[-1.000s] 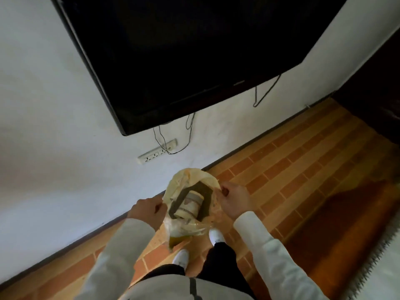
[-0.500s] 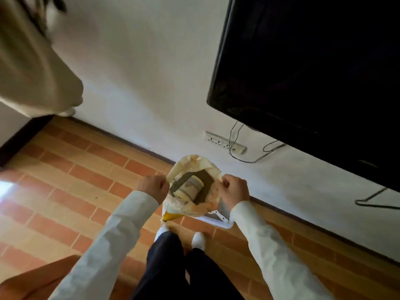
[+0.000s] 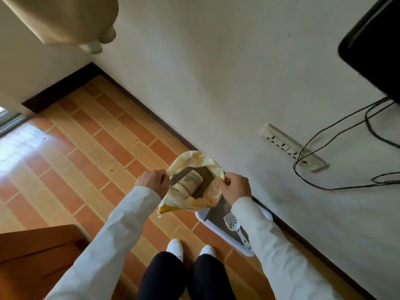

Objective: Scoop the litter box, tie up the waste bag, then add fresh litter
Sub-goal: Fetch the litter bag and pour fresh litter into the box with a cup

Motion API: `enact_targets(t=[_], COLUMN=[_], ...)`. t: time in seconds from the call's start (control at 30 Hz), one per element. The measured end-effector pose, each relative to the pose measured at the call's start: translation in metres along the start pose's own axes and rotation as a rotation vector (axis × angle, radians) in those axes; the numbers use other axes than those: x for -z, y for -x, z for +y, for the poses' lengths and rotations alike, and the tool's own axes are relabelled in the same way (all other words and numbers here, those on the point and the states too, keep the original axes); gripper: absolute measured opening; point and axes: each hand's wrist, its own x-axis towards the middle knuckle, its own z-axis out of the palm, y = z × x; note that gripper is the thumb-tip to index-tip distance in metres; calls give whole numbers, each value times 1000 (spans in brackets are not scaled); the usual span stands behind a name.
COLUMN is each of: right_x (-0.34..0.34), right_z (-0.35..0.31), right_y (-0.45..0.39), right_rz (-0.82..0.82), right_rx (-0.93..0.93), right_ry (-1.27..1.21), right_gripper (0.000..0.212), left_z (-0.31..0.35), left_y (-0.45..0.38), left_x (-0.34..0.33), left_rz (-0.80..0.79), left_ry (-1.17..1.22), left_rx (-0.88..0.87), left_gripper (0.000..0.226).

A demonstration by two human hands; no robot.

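A pale yellow plastic bag [image 3: 194, 161] hangs open in front of me, held by its rim on both sides. My left hand [image 3: 152, 182] grips the left edge and my right hand [image 3: 236, 187] pinches the right edge. Inside the bag lies a beige cylindrical container [image 3: 189, 182] on dark grey litter. On the floor by the wall stands the white litter box [image 3: 218, 232], partly hidden by my right sleeve, with grey litter in it and a white slotted scoop [image 3: 232, 221] resting inside.
A white wall runs behind the box, with a power strip [image 3: 292, 148] and black cables [image 3: 337, 148] on it. A black TV [image 3: 372, 46] hangs at the upper right. A brown wooden furniture piece [image 3: 36, 256] stands at the lower left. The floor is brick-patterned tile.
The view has swung left, so the TV has slid to the right edge and the litter box has come into view. Both hands keep their hold on the bag's rim.
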Motion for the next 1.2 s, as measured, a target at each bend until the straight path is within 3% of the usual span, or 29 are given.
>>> enact_targets(t=[0.3, 0.6, 0.87, 1.03, 1.13, 1.2], right_x=[-169, -296, -343, -346, -341, -340], right_z=[97, 192, 257, 270, 263, 251], right_y=[-126, -205, -210, -196, -180, -172], right_rz=[-31, -32, -41, 74, 263, 256], right_rx=[78, 208, 272, 322, 472, 631], right_ry=[47, 123, 144, 90, -25, -14], right_gripper=[24, 31, 22, 12, 25, 24], left_z=[-76, -142, -160, -153, -150, -149], left_y=[-100, -163, -156, -145, -140, -136], left_x=[-181, -337, -409, -427, -439, -445], left_rz=[120, 203, 190, 236, 260, 280], left_ry=[126, 163, 151, 142, 138, 133], left_rx=[15, -112, -180, -259, -292, -317], left_gripper=[28, 32, 32, 35, 37, 39])
